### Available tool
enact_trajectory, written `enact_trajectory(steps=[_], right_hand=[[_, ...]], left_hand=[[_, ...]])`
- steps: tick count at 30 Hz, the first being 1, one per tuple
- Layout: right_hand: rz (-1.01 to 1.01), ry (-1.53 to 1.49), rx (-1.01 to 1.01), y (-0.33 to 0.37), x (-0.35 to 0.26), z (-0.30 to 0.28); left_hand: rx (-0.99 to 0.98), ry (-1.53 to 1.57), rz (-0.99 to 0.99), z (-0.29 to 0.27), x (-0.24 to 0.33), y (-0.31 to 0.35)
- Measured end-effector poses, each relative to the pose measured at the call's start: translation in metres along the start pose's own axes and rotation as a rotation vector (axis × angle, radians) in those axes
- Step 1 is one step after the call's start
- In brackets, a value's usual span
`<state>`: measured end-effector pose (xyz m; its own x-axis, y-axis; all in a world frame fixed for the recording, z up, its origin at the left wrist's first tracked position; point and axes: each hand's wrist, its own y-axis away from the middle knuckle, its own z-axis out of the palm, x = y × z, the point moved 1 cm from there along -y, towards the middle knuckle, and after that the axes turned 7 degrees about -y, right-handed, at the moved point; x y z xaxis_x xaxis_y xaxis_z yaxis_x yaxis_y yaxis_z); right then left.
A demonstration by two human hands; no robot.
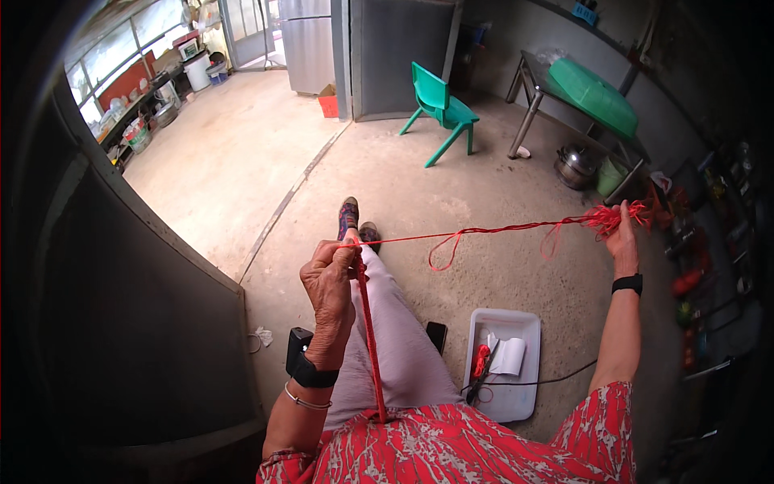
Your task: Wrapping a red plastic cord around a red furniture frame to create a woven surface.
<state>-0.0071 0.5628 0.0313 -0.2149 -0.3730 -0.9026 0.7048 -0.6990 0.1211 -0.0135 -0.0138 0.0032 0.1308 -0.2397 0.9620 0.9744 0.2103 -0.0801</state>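
Cord (516, 228), red, stretches in the head view from the left hand (329, 282), pinching it atop one braided strip (371, 339), to the right hand (622, 239), clutching one tangled bunch (601, 219); one white tray (516, 405) and one green chair (433, 91) stand on the floor (403, 181).

The red cord (369, 323) looks fibrous, the tray (512, 405) smooth plastic, the pot (575, 168) glossy metal, the floor (508, 278) matt.

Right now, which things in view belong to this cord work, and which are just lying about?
In use:
- red braided cord, pinched in the left fingers
- loose red strands, gathered in the right fingers
- probably the red cord bundle in the white tray

Lying about:
- green plastic chair
- steel pot
- refrigerator
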Motion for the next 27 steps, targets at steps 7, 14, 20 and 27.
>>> enact_trajectory(steps=[7,14,20,27], right_hand=[[-0.005,-0.009,-0.145,0.018,0.011,-0.020],[0.205,0.751,-0.304,0.102,0.096,-0.019],[0.286,0.547,-0.231,0.105,0.150,-0.054],[0.034,0.952,-0.533,0.118,0.154,-0.018]], left_hand=[[-0.022,-0.019,-0.001,-0.007,-0.004,-0.006],[-0.001,-0.063,0.050,-0.010,-0.001,-0.002],[-0.007,-0.083,0.032,-0.015,0.001,-0.003],[0.008,-0.055,0.004,-0.017,0.004,0.000]])
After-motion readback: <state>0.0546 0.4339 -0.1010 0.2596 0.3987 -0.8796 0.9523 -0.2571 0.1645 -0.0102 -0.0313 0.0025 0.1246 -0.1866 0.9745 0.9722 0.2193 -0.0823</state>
